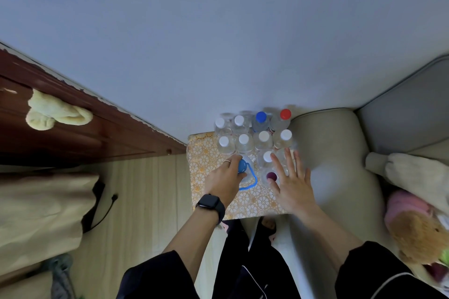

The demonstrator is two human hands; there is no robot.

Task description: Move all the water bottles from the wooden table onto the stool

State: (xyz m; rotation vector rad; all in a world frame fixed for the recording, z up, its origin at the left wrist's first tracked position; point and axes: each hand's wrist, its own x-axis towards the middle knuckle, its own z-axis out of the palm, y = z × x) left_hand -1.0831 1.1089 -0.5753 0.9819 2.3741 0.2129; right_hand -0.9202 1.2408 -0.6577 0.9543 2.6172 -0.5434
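Left hand (224,178) gripping blue-capped bottle (245,170) on patterned stool (204,160). Right hand (290,183) spreading open, fingers released, hovering beside maroon-capped bottle (271,175). Other bottles (244,143) standing clustered just beyond both hands.

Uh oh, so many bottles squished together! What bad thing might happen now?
1. The left hand grips the blue-capped bottle with the loop handle close beside the white-capped bottles. A sideways nudge might topple several like dominoes.
2. The right hand hovers open over the purple-capped bottle and could bump it.
3. The patterned surface is small and crowded, so a knocked bottle could roll off to the floor.
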